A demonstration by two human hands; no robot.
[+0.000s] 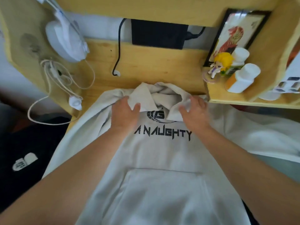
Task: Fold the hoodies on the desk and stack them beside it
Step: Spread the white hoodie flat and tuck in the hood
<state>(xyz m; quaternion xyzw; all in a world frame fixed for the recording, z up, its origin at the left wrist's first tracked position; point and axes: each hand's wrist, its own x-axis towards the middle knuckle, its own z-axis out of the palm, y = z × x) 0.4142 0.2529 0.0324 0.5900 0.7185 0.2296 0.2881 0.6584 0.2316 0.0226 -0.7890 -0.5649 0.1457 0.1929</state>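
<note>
We see our left hand [125, 111] curled on the left edge of the hood [160, 96], thumb on top of the cloth and fingers tucked into the fold, so it grips the fabric. Our right hand [193, 109] lies on the hood's right edge with its fingers bent into the cloth and the thumb spread; it seems to pinch a fold there, though blur keeps us from being sure how firmly. The two hands are apart, one on each side of the neck opening.

The light grey hoodie [162, 159] lies face up along the middle of the bench [154, 62], its printed chest lettering between our forearms, its front pocket toward the near edge, and its hood bunched up toward the far side. Its left sleeve runs down along the bench's left edge. A second pale garment [259, 135] lies just beside it, spreading past the right edge.

Beyond the hood, a black cable [119, 46] runs down the far part of the bench, and a black box [159, 34] sits at the back edge. At the far left corner we see a white lamp [65, 41] and a looped white cord [65, 82]. On a shelf [243, 101] at the right stand a small figurine [220, 64], two white-capped bottles [243, 77] and a framed picture [233, 31].
</note>
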